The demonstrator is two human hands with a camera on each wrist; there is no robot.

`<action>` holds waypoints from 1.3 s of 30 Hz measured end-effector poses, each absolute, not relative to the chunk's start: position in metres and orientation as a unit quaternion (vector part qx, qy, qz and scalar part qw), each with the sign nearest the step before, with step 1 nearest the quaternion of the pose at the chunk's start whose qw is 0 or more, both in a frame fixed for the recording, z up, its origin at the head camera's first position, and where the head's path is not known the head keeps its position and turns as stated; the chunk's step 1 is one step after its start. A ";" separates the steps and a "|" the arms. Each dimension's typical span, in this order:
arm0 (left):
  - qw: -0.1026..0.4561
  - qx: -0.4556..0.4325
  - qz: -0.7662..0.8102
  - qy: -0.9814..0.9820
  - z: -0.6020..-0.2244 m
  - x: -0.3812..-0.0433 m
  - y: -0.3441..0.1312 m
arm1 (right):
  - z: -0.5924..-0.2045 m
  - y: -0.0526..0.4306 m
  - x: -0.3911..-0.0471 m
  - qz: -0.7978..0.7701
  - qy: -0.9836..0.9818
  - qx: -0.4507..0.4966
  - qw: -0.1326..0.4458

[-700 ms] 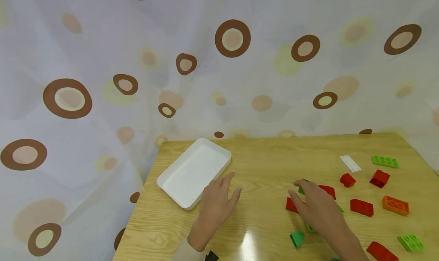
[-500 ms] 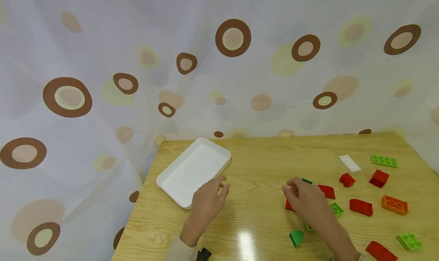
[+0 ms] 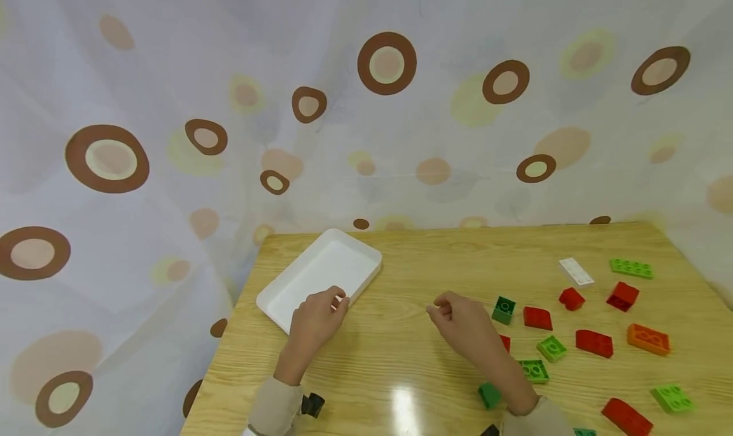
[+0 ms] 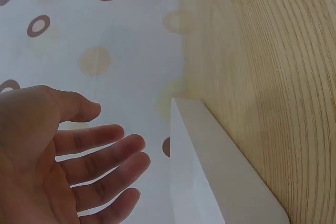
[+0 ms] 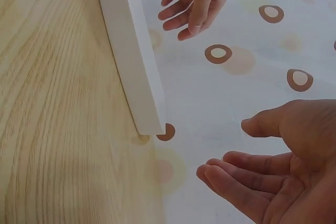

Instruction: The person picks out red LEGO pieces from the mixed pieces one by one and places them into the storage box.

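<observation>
My left hand (image 3: pixel 315 318) hovers at the near right side of a white tray (image 3: pixel 343 250), its fingers loosely bent and holding nothing. In the left wrist view the palm and relaxed fingers of the left hand (image 4: pixel 68 166) show, apart from the tray's side wall (image 4: pixel 220 166). My right hand (image 3: pixel 466 326) is raised above the middle of the table, left of the bricks, with nothing in its grasp. The right wrist view shows the right hand (image 5: pixel 278 166) with thumb and fingers apart. Nearest to it are a dark green brick (image 3: pixel 503 310) and a partly hidden red brick (image 3: pixel 505 342).
Several loose bricks lie on the right of the wooden table (image 3: pixel 412 264), among them an orange brick (image 3: pixel 648 339), a white plate brick (image 3: pixel 576 272), a light green brick (image 3: pixel 631 268) and a red curved brick (image 3: pixel 627 417). A patterned curtain (image 3: pixel 435 105) hangs behind the table.
Both hands have moved left; the left is now over the tray's near edge. The right hand has drawn away from the bricks, uncovering the dark green and light green ones.
</observation>
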State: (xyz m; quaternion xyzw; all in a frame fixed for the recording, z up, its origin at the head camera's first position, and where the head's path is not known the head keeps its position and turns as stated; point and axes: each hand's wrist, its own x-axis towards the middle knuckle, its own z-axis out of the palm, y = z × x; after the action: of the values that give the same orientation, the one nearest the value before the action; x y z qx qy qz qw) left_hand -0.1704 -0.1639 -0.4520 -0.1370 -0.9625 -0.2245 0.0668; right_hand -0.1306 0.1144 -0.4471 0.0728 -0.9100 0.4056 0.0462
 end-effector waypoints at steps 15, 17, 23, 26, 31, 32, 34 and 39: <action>0.064 -0.092 -0.207 -0.972 -0.464 -0.198 -0.191 | -0.456 0.062 -0.164 0.437 -0.897 0.065 0.020; 0.064 -0.088 -0.208 -0.972 -0.464 -0.203 -0.193 | -0.458 0.056 -0.168 0.441 -0.895 0.065 0.012; 0.064 -0.070 -0.207 -0.974 -0.465 -0.213 -0.204 | -0.467 0.039 -0.181 0.460 -0.885 0.069 -0.016; 0.057 -0.058 -0.203 -0.976 -0.466 -0.219 -0.211 | -0.471 0.031 -0.186 0.473 -0.878 0.066 -0.036; 0.052 -0.045 -0.200 -0.977 -0.468 -0.229 -0.220 | -0.476 0.016 -0.193 0.480 -0.873 0.070 -0.047; 0.054 -0.046 -0.199 -0.977 -0.468 -0.230 -0.222 | -0.476 0.013 -0.195 0.478 -0.874 0.074 -0.046; 0.057 -0.049 -0.200 -0.977 -0.468 -0.233 -0.226 | -0.476 0.007 -0.198 0.473 -0.877 0.080 -0.044; 0.050 -0.050 -0.207 -0.976 -0.470 -0.240 -0.232 | -0.476 -0.005 -0.205 0.454 -0.886 0.082 -0.053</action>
State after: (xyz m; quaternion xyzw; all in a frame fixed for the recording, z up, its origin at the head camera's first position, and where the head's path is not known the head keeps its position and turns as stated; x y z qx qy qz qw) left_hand -0.2399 -0.2324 -0.4696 -0.0497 -0.9759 -0.2066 0.0504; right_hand -0.2051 -0.0045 -0.4764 0.0819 -0.8856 0.4540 -0.0530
